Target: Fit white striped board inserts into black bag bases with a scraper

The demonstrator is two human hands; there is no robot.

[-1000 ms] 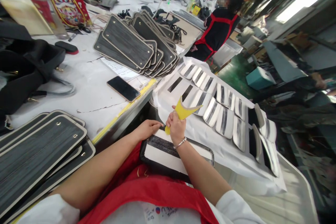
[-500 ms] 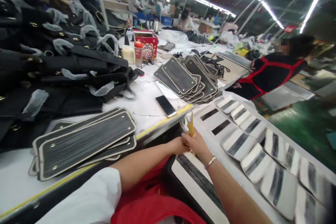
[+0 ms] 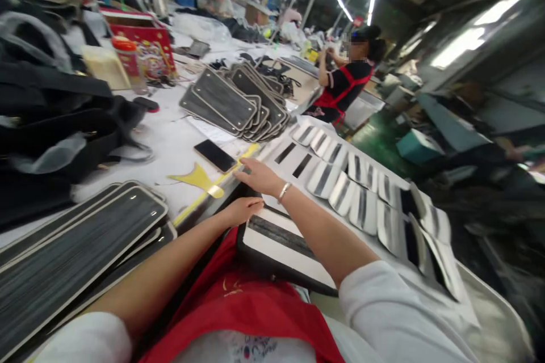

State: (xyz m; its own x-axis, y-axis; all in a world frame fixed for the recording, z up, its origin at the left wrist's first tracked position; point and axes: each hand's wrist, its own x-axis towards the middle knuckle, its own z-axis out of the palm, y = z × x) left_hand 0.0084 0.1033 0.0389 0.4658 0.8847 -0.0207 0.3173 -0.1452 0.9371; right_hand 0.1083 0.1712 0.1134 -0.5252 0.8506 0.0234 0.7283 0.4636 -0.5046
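Across the lap: a black-edged piece (image 3: 283, 249), white with a dark stripe, lies slanted above the red apron (image 3: 251, 300), its length running from the table edge down to the right.
Left hand (image 3: 244, 211): thumb and fingers close together at the piece's upper corner; from here I cannot tell whether they grip it.
Right hand (image 3: 258, 174): farther out over the table edge, fingers loosely apart, nothing visible in them.
Yellow forked tool (image 3: 200, 180): flat at the table's edge, to the left of the right fingertips, close but apart; its long axis runs from the fork, pointing left over the tabletop, to the rounded end across the yellow tape, nearest the hands. The right fingertips point its way; the left hand sits about as near, but at the piece.
Phone (image 3: 215, 156): just beyond the tool, dark-screened, near the right fingertips.
White sheet (image 3: 272, 144): to the right, bearing rows of striped pale pieces (image 3: 364, 207).
Far stack (image 3: 230, 102): dark panels fanned past the phone.
Co-worker (image 3: 347, 88): farther back, red-strapped, both hands raised.
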